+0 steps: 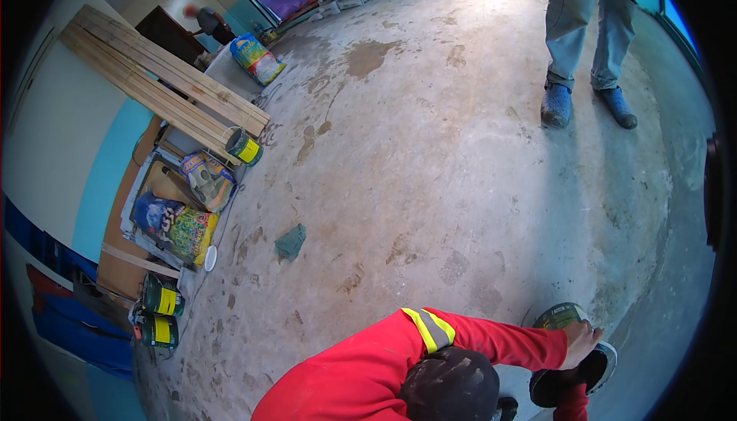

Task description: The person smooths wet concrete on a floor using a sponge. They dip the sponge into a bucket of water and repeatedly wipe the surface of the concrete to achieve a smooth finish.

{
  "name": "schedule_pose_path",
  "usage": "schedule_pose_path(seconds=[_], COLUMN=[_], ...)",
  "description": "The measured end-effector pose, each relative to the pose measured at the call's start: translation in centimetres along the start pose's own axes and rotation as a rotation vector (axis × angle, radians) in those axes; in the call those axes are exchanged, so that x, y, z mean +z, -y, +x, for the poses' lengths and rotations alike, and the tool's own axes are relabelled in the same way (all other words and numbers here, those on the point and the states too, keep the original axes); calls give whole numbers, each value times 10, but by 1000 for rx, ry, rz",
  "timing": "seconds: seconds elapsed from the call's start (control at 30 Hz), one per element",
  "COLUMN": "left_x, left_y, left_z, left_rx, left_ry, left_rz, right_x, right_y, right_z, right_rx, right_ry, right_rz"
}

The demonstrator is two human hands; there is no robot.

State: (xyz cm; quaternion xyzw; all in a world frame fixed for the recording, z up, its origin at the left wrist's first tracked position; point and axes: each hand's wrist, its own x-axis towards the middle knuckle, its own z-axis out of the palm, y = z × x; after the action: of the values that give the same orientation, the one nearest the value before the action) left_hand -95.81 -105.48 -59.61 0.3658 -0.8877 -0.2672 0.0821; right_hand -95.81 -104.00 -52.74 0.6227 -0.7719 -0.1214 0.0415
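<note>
Neither my left hand nor my right hand appears in the head view. Right below me a person in a red jacket (361, 367) with a reflective stripe and a dark cap (449, 384) crouches. That person's hand (580, 340) rests on the top of a green-labelled paint can (559, 316) standing on the concrete floor (430, 160). A dark rounded thing with a pale rim (587, 375) lies just under that hand; I cannot tell what it is.
Another person in grey trousers and blue shoes (587, 45) stands at the far right. Along the left wall lie long wooden planks (165, 75), colourful bags (178, 225), and green paint cans (244, 147) (160, 298). A green rag (290, 241) lies on the floor.
</note>
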Motion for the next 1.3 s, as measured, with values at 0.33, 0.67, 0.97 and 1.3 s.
schedule_pose_path(seconds=[0.33,0.67,0.97,1.3], left_x=[5,11,0,-15], left_y=[-4,-5,-9,-7], left_z=[-1,-1,-2,-11], left_rx=[12,-51,25,15], left_ry=[1,-70,63,55], left_rz=[131,114,190,183], right_x=[-20,-22,-25,24], right_y=[8,7,11,8], right_z=[-5,-6,-7,3], right_rx=[5,-11,211,277], right_ry=[-9,26,114,154], right_rz=[-121,-78,100,251])
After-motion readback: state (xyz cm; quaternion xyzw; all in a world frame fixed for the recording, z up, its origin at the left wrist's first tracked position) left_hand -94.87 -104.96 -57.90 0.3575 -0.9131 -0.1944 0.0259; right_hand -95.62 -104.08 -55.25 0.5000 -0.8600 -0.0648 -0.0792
